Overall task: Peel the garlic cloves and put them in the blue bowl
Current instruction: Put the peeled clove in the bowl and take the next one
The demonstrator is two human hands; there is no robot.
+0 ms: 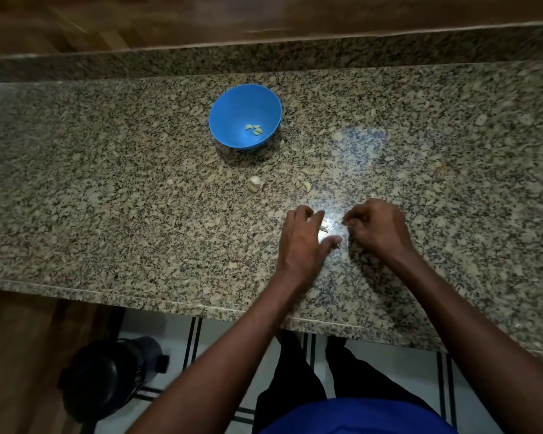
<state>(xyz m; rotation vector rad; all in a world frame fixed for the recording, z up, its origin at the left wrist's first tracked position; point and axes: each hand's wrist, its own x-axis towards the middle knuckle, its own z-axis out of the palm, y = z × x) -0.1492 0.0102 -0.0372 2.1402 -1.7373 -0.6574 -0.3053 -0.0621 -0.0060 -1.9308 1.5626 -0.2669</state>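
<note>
Garlic is scattered about a speckled granite counter (107, 183), and a person stands at its near edge with both bare forearms reaching over it. The blue bowl (232, 101) sits toward the back of the counter, well apart from the hands, and a few peeled cloves (254, 129) lie together at the bottom of it. Nearer, between the bowl and the hands, a part of a garlic bulb (255, 183) rests on the stone, and a single loose clove (307, 186) lies off to its right.

The left hand (304, 239) is low over the counter, back upward, fingers bent, with thumb and forefinger spread and reaching toward the other hand. Just beside its fingertips lies a small pale piece (323, 228), a clove or a scrap of skin; glare on the polished stone makes it hard to say which, or whether the fingers truly touch it. The right hand (378, 228) is close by, its fingers curled in and the tips drawn together as if pinching something tiny, though I cannot tell what, if anything, is held.

Under the counter's edge there is pale tiled floor (389, 364) with dark stripes, and a dark rounded object (107, 377) to the left.
</note>
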